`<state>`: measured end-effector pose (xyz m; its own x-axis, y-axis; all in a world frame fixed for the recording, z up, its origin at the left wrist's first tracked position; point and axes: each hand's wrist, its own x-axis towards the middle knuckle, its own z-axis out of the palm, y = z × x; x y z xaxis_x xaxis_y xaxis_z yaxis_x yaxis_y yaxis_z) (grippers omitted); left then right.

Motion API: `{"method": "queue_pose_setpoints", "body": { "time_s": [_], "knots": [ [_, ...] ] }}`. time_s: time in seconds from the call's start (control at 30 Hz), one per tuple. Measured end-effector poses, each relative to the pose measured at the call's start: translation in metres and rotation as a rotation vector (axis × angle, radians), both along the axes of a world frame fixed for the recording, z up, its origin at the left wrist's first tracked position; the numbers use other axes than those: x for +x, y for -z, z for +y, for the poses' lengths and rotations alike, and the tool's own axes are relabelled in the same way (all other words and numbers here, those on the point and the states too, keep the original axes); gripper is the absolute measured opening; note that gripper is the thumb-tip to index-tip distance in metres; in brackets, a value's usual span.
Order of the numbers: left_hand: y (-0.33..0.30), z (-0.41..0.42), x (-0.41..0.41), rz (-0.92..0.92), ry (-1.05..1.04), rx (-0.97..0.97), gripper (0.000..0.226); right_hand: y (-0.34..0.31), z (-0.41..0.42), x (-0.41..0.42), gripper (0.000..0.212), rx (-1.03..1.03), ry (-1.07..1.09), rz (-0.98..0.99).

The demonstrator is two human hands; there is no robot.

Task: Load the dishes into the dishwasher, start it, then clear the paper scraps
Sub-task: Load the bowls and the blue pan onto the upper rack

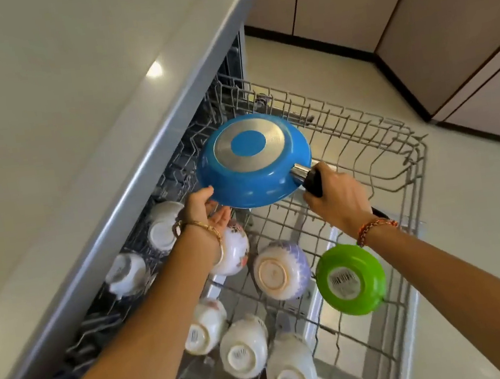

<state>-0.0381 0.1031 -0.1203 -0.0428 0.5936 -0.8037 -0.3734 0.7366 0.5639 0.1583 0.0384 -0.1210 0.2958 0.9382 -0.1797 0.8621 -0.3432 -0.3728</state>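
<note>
A blue frying pan [249, 170] with a silver disc on its base is held upside down over the pulled-out wire dishwasher rack [395, 152]. My right hand [334, 194] grips its black handle. My left hand [205, 209] touches the pan's rim from below, fingers spread. Several bowls sit upside down in the rack: a green bowl [349, 279], a purple-patterned bowl [280, 270], a flowered white bowl [234, 251] and white bowls [243, 347] nearer me.
The grey-white countertop [45, 120] overhangs the dishwasher on the left. White cups [161, 225] rest at the rack's left side. The far half of the rack holds no dishes. Pale floor [483, 223] and cabinet doors [442, 24] lie to the right.
</note>
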Motion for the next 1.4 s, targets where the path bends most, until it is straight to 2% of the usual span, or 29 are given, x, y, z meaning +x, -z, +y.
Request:
{"method": "queue_pose_setpoints", "body": {
  "time_s": [0.2,0.3,0.37,0.4,0.5,0.57,0.67,0.8,0.93,1.0,1.17,1.27,1.4],
  "knots": [
    [0.028,0.018,0.010,0.208,-0.156,0.024,0.018,0.026,0.033,0.001,0.040,0.025,-0.138,0.023],
    [0.036,0.025,0.006,0.247,-0.208,0.038,0.019,0.033,0.048,-0.001,0.038,0.002,-0.199,0.012],
    [0.036,0.028,0.005,0.261,-0.220,0.051,0.007,0.037,0.055,0.001,0.037,-0.007,-0.228,0.016],
    [0.033,0.028,0.007,0.265,-0.211,0.067,0.006,0.039,0.058,0.002,0.038,-0.001,-0.230,0.013],
    [0.030,0.032,0.010,0.296,-0.129,0.139,0.027,0.043,0.064,0.012,0.040,0.025,-0.199,0.000],
    [0.027,0.034,0.015,0.300,-0.047,0.161,0.023,0.048,0.065,0.019,0.043,0.021,-0.170,-0.004],
    [0.026,0.039,0.018,0.276,-0.038,0.157,0.014,0.059,0.065,0.027,0.048,0.010,-0.154,-0.006],
    [0.031,0.039,0.016,0.276,-0.054,0.143,0.026,0.072,0.061,0.029,0.055,-0.039,-0.167,-0.068],
    [0.033,0.038,0.014,0.289,-0.005,0.101,0.010,0.079,0.060,0.028,0.057,-0.016,-0.146,-0.081],
    [0.036,0.037,0.015,0.318,0.025,0.083,0.020,0.079,0.059,0.027,0.057,-0.020,-0.151,-0.121],
    [0.044,0.028,0.019,0.352,0.019,0.074,0.021,0.079,0.055,0.016,0.061,-0.051,-0.124,-0.180],
    [0.044,0.022,0.025,0.380,0.043,0.090,0.024,0.079,0.046,0.012,0.054,0.017,-0.077,-0.165],
    [0.043,0.016,0.030,0.380,0.070,0.131,0.028,0.076,0.035,0.024,0.061,0.074,-0.078,-0.171]
  ]
}}
